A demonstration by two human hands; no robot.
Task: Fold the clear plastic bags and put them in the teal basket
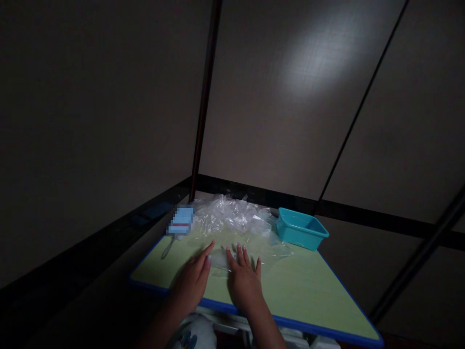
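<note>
My left hand point(192, 281) is on its side near the table's front edge, fingers extended, at the left end of a flat clear plastic piece point(219, 259). With fingers spread, my right hand point(245, 278) lies palm down over the right part of that piece. Neither hand grips anything. Behind them a crumpled heap of clear plastic bags point(232, 215) covers the back of the green table point(305, 286), and a thin sheet of it reaches forward beside my right hand.
A turquoise basket point(300, 237) stands at the back right of the table. At the back left lies a blurred light-blue item point(181, 220) with a looped strap point(167, 249). Dark-framed wall panels rise behind and at the left.
</note>
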